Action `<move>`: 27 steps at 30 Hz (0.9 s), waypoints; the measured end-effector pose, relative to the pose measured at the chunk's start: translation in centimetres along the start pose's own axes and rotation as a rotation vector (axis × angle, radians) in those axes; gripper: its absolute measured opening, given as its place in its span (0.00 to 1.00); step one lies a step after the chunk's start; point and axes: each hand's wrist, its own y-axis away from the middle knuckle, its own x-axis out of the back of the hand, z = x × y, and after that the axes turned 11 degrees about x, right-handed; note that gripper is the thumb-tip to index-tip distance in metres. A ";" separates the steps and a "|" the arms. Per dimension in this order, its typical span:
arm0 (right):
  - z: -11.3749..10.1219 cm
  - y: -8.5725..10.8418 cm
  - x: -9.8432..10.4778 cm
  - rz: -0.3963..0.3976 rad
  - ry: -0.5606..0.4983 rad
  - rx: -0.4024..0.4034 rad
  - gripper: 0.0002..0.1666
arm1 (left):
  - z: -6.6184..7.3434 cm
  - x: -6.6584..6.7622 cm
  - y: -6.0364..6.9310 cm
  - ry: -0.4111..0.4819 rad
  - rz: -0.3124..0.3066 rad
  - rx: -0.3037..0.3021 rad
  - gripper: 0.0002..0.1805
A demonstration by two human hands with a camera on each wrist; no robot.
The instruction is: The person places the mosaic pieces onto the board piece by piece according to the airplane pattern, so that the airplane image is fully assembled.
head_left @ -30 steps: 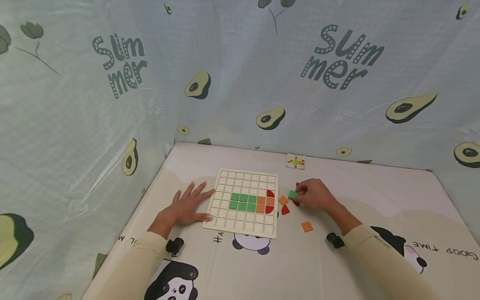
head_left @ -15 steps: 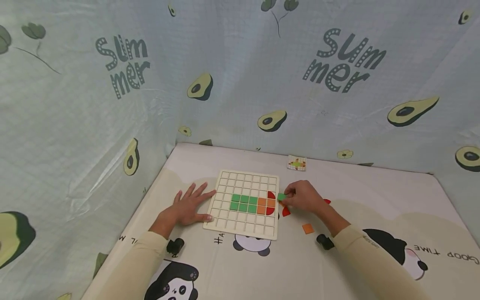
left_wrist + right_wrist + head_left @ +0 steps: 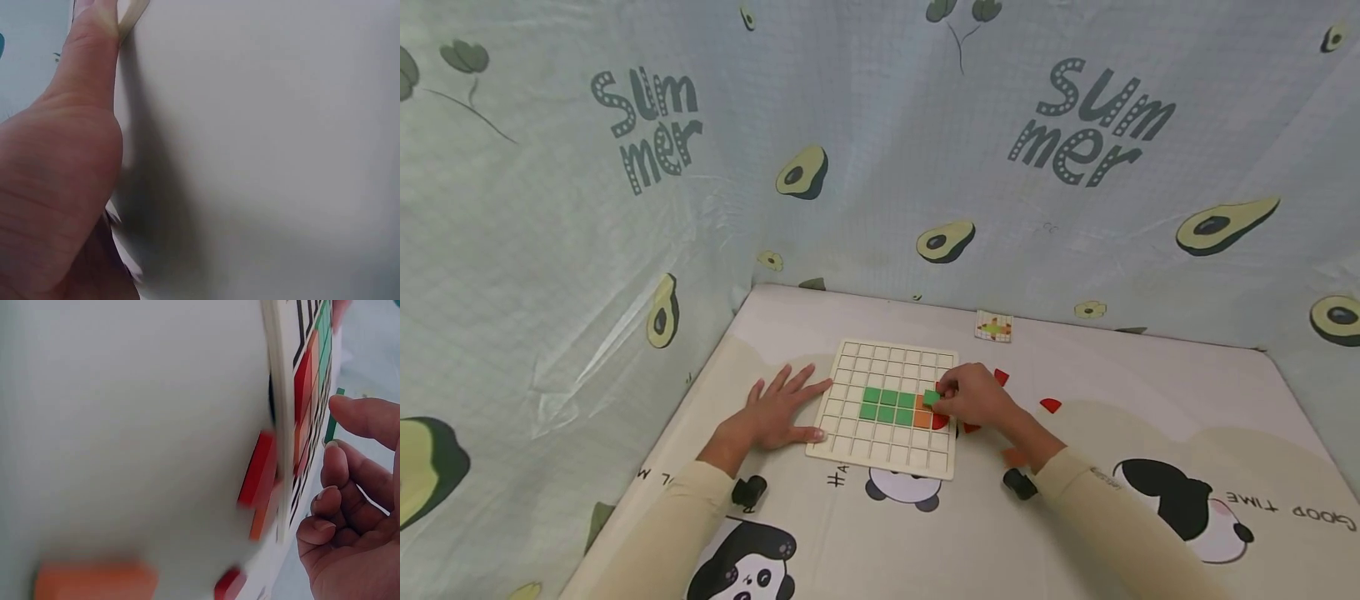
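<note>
A cream grid board [image 3: 872, 450] lies on the table in the head view. Several green square tiles [image 3: 887, 406] form two rows on it, beside orange tiles [image 3: 922, 419] and a red rounded piece [image 3: 940, 422]. My left hand [image 3: 771, 417] has its fingers spread, with index finger and thumb touching the board's left edge. Over the tiled area, my right hand [image 3: 977, 396] pinches a green square tile [image 3: 931, 398] between thumb and finger. The right wrist view shows this green tile [image 3: 332, 422] edge-on, above the board. The right fingers partly hide the pieces below.
Loose red pieces [image 3: 1051, 406] lie to the right of the board, one more red piece [image 3: 1002, 377] behind the right hand. Under the right wrist is an orange tile [image 3: 1015, 457]. A small pattern card [image 3: 994, 327] lies toward the back. Patterned curtains [image 3: 865, 167] enclose the table.
My right hand has picked the green tile from the loose pieces and carried it left, over the board's right part. The left hand has stayed at the board's edge.
</note>
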 end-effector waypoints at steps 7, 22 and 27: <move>-1.6 -1.2 -1.7 -0.004 0.032 0.071 0.08 | -0.1 -0.1 0.2 -0.060 0.047 -0.016 0.48; -4.7 -3.5 -4.7 -0.023 0.065 0.169 0.09 | 0.0 -0.2 0.4 -0.131 0.107 -0.041 0.48; -5.6 -4.2 -5.4 -0.035 0.062 0.195 0.07 | -0.1 -0.2 0.3 -0.125 0.101 -0.038 0.48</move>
